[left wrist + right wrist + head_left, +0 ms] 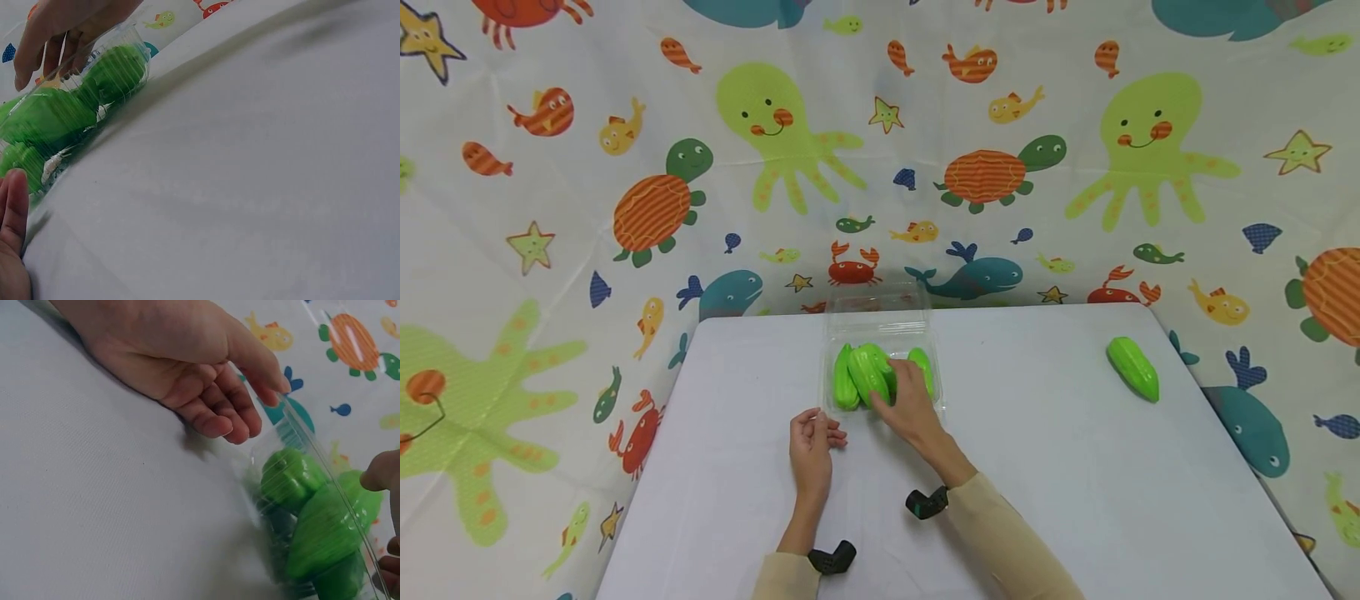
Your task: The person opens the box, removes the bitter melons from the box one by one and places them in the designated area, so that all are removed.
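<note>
Near the far edge of the white table (1037, 492), your clear clamshell box (897, 341) is sitting with its lid (877, 307) flipped back, and there's a bunch of ridged green star fruit (868, 371) in it (star fruit by the look, anyway). There's one against the left side (846, 382), one over on the right (923, 362), and the rest bunched around the middle. A loner (1133, 368) is lying way off by the table's right edge.

Your left hand (811, 450) looks to be pinching the rim at the near left corner, thumb and index, other fingers loosely curled. Your right hand (913, 408) is down over the middle fruit, thumb and fingers spread apart. The thumb seems to touch, but honestly I can't tell if you've actually got a grip on it.

What could bite you: that middle fruit rides up on its neighbour, so a poke from the side could roll it. The walls look thin and bendy, so pressing down hard could bow them, and if your left pinch slips, the whole box could skate. Lid's right at the table's back edge too, so a shove that way might tip it. And the loner's close enough to the side that a stray sleeve could send it off.
</note>
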`<state>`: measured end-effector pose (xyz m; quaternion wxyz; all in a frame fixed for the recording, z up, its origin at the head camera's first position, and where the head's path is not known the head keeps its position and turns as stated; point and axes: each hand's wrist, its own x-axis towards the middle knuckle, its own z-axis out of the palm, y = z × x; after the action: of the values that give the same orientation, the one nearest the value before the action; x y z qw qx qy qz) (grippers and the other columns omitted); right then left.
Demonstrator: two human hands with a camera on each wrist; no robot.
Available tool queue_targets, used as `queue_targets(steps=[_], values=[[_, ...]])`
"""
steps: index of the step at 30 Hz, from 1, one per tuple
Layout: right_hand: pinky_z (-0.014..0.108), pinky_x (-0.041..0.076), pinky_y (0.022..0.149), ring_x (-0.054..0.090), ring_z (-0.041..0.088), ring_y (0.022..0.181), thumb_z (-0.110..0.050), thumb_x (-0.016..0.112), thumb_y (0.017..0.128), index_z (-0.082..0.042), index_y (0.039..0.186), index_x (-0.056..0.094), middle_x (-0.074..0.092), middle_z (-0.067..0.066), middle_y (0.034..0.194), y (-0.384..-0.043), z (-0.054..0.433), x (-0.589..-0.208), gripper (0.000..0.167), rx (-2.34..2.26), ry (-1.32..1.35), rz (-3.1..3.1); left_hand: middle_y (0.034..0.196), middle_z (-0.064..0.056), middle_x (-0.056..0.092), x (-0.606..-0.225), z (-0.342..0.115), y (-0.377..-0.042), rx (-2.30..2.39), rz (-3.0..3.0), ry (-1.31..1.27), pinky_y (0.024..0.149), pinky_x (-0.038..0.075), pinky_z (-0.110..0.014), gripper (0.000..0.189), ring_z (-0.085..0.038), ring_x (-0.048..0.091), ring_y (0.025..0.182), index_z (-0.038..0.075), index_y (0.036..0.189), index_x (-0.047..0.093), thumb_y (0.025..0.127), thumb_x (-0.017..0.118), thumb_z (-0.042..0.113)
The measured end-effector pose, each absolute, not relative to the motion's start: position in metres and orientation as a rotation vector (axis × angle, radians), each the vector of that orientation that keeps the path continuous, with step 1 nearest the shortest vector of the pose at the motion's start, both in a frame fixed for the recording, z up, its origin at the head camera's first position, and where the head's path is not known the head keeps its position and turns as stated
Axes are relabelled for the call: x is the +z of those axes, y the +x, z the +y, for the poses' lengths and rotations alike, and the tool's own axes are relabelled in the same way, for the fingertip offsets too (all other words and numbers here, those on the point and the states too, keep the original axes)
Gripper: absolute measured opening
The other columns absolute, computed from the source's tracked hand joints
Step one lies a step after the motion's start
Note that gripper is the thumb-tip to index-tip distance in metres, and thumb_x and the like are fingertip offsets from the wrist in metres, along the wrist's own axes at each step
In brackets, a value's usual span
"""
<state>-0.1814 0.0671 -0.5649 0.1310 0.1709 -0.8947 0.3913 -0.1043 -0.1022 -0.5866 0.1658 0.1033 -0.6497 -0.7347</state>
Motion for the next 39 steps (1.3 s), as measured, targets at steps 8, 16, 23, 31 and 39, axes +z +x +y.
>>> queue_targets(steps=[8, 16, 23, 31, 39], values=[[0.044, 0.052, 0.105, 0.054, 0.032, 0.122, -0.028, 0.072, 0.088, 0.002, 0.136, 0.051, 0.055, 0.020, 0.132, -0.182, 0.057, -0.562, 0.061, 1.041, 0.499, -2.666, 0.095, -0.037, 0.060, -0.587, -0.101, -0.105, -2.101, -1.848, 0.297, 0.064, 0.064, -0.035, 0.032, -0.026, 0.069, 0.071, -0.010, 0.127, 0.044, 0.106, 0.048, 0.014], [0.042, 0.054, 0.100, 0.056, 0.030, 0.118, -0.028, 0.074, 0.085, 0.002, 0.132, 0.054, 0.057, 0.018, 0.127, -0.184, 0.052, -0.563, 0.060, 0.980, 0.490, -2.666, 0.094, -0.036, 0.061, -0.588, -0.102, -0.105, -2.095, -1.846, 0.296, 0.063, 0.064, -0.037, 0.031, -0.027, 0.070, 0.070, -0.010, 0.125, 0.045, 0.106, 0.050, 0.014], [0.043, 0.054, 0.100, 0.056, 0.033, 0.118, -0.025, 0.076, 0.083, 0.004, 0.134, 0.053, 0.056, 0.019, 0.127, -0.184, 0.048, -0.563, 0.063, 0.960, 0.499, -2.696, 0.095, -0.038, 0.060, -0.588, -0.102, -0.105, -2.089, -1.846, 0.291, 0.063, 0.064, -0.037, 0.033, -0.028, 0.070, 0.071, -0.011, 0.126, 0.044, 0.106, 0.050, 0.014], [0.041, 0.055, 0.098, 0.058, 0.031, 0.115, -0.027, 0.078, 0.083, 0.003, 0.134, 0.053, 0.057, 0.019, 0.127, -0.186, 0.043, -0.562, 0.064, 0.898, 0.500, -2.750, 0.092, -0.030, 0.062, -0.589, -0.103, -0.105, -2.097, -1.840, 0.298, 0.063, 0.064, -0.038, 0.031, -0.024, 0.070, 0.070, -0.009, 0.125, 0.045, 0.106, 0.050, 0.015], [0.041, 0.054, 0.099, 0.057, 0.031, 0.116, -0.026, 0.077, 0.085, 0.003, 0.137, 0.051, 0.057, 0.018, 0.127, -0.188, 0.040, -0.563, 0.065, 0.879, 0.480, -2.781, 0.092, -0.028, 0.062, -0.589, -0.103, -0.105, -2.097, -1.845, 0.305, 0.064, 0.064, -0.035, 0.031, -0.021, 0.070, 0.070, -0.008, 0.126, 0.045, 0.106, 0.050, 0.016]])
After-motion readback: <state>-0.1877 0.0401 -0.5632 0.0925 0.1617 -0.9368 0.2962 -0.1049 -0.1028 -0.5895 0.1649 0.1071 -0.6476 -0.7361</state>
